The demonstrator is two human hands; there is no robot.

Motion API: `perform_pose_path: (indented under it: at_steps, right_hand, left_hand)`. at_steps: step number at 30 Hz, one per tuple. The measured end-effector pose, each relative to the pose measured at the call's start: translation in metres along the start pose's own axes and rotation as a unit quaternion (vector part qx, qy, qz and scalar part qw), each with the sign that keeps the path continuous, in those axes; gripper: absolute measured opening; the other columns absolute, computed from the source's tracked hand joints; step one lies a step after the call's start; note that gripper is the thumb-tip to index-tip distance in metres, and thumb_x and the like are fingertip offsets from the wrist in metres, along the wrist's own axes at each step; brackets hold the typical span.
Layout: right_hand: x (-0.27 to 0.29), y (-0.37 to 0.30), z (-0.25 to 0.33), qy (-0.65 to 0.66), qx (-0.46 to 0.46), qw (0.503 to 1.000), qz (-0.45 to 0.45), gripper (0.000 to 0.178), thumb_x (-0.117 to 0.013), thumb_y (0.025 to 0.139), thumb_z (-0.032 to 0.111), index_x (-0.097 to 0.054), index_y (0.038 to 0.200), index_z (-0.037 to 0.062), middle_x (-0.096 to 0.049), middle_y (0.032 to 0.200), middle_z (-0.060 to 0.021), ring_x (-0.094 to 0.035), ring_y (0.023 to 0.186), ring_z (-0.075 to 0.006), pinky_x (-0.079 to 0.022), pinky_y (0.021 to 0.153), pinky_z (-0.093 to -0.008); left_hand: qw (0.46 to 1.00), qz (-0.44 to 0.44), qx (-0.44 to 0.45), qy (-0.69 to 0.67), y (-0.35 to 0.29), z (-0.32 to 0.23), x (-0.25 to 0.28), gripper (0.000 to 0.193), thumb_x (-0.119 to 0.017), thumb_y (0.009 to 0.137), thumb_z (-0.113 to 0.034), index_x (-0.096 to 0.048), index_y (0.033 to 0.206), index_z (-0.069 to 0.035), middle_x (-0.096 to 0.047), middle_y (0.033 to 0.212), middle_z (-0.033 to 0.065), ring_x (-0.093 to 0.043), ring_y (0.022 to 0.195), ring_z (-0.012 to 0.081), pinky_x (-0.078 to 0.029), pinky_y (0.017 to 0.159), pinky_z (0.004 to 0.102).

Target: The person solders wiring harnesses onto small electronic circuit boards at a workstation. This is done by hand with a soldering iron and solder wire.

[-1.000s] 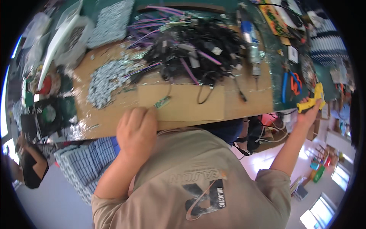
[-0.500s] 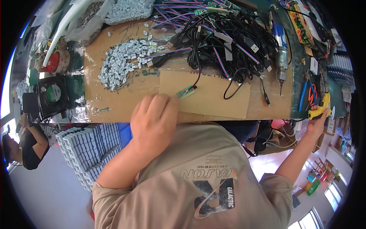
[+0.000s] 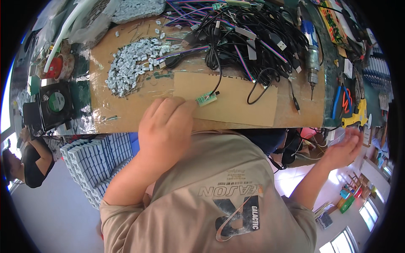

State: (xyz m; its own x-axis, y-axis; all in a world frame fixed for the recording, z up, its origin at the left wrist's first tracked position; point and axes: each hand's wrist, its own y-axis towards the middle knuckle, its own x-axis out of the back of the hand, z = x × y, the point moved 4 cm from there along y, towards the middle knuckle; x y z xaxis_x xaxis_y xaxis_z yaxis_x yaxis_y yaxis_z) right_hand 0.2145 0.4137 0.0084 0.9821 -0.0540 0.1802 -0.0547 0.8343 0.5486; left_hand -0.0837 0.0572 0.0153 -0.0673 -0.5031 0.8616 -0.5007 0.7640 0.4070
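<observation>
My left hand (image 3: 165,126) is closed at the table's near edge, its fingertips on the left end of a small green circuit board (image 3: 206,98). The fingers hide that end. From the board's other end, a thin black cable runs up to the heap of cables. My right hand (image 3: 344,148) is off the table at the right, fingers apart, with nothing in it. Just above it, a yellow glue gun (image 3: 357,114) rests at the table's right edge. Beneath the board lies a flat piece of brown cardboard (image 3: 240,110).
A pile of small white parts (image 3: 133,63) lies left of a heap of black USB cables (image 3: 253,46). At the right are an electric screwdriver (image 3: 311,55) and blue-handled pliers (image 3: 336,103). A black fan (image 3: 57,103) stands left; a person (image 3: 31,160) sits beyond.
My right hand has let go of the yellow glue gun and drawn down away from it, its fingers opening. My left hand stays at the circuit board.
</observation>
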Motion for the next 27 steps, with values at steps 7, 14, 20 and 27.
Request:
perform_pose_path:
  at_steps: [7,14,20,27]
  right_hand:
    - [-0.135,-0.133,0.108,0.218,-0.172,0.829,0.484,0.036,-0.064,0.098,0.012,-0.057,0.13,-0.0042,-0.067,0.1,-0.0082,-0.063,0.082,-0.012,-0.051,0.071,-0.0257]
    - [-0.186,-0.15,0.126,0.166,-0.32,0.718,0.596,0.033,-0.065,0.098,0.014,-0.061,0.127,-0.002,-0.068,0.102,-0.0035,-0.062,0.082,-0.0064,-0.051,0.072,-0.022]
    - [-0.188,-0.155,0.122,0.167,-0.394,0.687,0.587,0.023,-0.065,0.098,0.013,-0.067,0.117,0.0005,-0.069,0.097,-0.0008,-0.063,0.079,-0.0053,-0.052,0.07,-0.0215]
    - [-0.188,-0.16,0.124,0.169,-0.384,0.682,0.599,0.021,-0.065,0.098,0.012,-0.067,0.116,0.001,-0.069,0.097,-0.0007,-0.064,0.078,-0.0059,-0.053,0.069,-0.0207]
  left_hand:
    - [0.991,0.029,0.042,-0.12,0.008,-0.015,0.018,0.021,-0.072,0.073,0.006,-0.072,0.092,-0.003,-0.069,0.087,0.0104,-0.066,0.079,0.0279,-0.052,0.069,0.0361]
    - [0.99,0.007,0.018,-0.138,-0.001,-0.015,0.018,0.023,-0.072,0.07,0.006,-0.072,0.091,-0.004,-0.068,0.087,0.0092,-0.065,0.078,0.0281,-0.051,0.069,0.037]
    - [0.986,0.028,0.023,-0.16,-0.007,-0.008,0.015,0.027,-0.075,0.073,0.001,-0.069,0.099,-0.004,-0.069,0.091,0.0093,-0.066,0.08,0.029,-0.051,0.071,0.0382]
    - [0.979,0.058,0.077,-0.182,0.004,-0.008,0.014,0.032,-0.079,0.074,-0.006,-0.067,0.103,-0.005,-0.069,0.098,0.0089,-0.065,0.084,0.0299,-0.05,0.072,0.0398]
